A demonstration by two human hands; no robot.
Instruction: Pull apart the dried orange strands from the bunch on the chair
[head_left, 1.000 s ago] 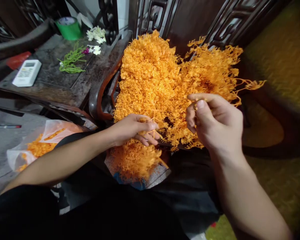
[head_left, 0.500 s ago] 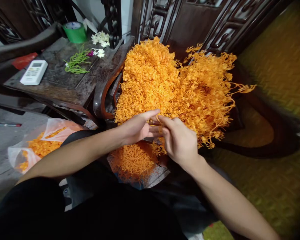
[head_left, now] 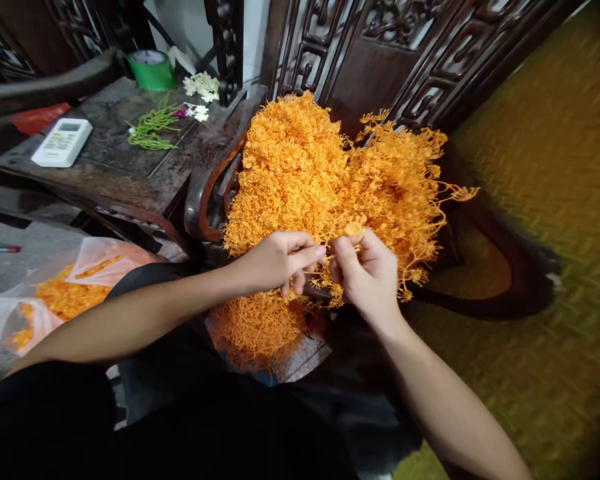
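Dark carved wooden panels (head_left: 370, 73) run across the back, chopped off by the top edge, and a yellowish woven-looking surface (head_left: 545, 200) fills the right side, too blurry to name for sure.

Two big heaps of frilly orange sprigs, a dense left heap (head_left: 293, 167) and a looser right heap (head_left: 397, 180), sit side by side just past the hands, hiding most of whatever's underneath. Right hand (head_left: 370, 273) has thumb and fingers pinched on a small orange piece (head_left: 354, 229), with its pale round end poking up; the rest is lost behind the fingers. Left hand (head_left: 293, 263) is just beside it, thumb and index finger close together, but I can't tell if that grip has hold of anything. Below is a finer orange tangle (head_left: 260, 327), partly covered by the left hand, and its blue support is mostly hidden.

Over on the side table (head_left: 125, 167): green tape roll (head_left: 153, 77), white remote (head_left: 63, 143) (buttons unreadable), green stems (head_left: 153, 130), white blossoms (head_left: 201, 87), plus something red (head_left: 40, 119) I can't identify. Down left, a filmy plastic bag (head_left: 93, 253) with orange bits is part-covered by the forearm, and a pen-like stick (head_left: 0, 249) gets cut off by the frame.
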